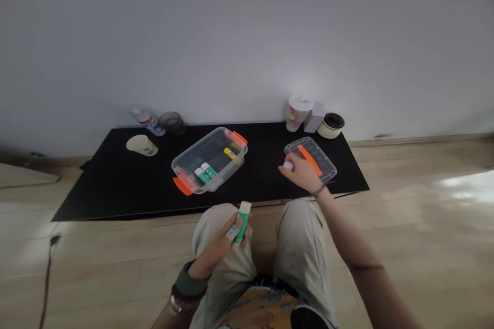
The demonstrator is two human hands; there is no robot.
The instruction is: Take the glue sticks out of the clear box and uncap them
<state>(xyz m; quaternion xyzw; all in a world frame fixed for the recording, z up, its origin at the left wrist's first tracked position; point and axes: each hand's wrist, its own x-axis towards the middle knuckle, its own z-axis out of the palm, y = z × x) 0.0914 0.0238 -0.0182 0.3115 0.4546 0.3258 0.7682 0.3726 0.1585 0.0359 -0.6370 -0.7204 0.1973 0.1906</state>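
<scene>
"What's in my left hand (218, 247)?"

"Your fingers are closed around a green-and-white glue stick (242, 222), just above your knee."

"And my right hand (300, 174)?"

"It's pinching a small white cylinder (287, 165), held over a clear lid (323, 167) with an orange strip (309, 159)."

"What's beyond that?"

"To your left on the black mat (116, 190) sits a clear tub (186, 163) with orange handles (182, 186), with glue sticks (203, 174) inside."

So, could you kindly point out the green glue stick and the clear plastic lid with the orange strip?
Green glue stick (242, 223): head view, on its green label.
Clear plastic lid (323, 158): head view, on the clear plastic beside the orange strip.
</scene>
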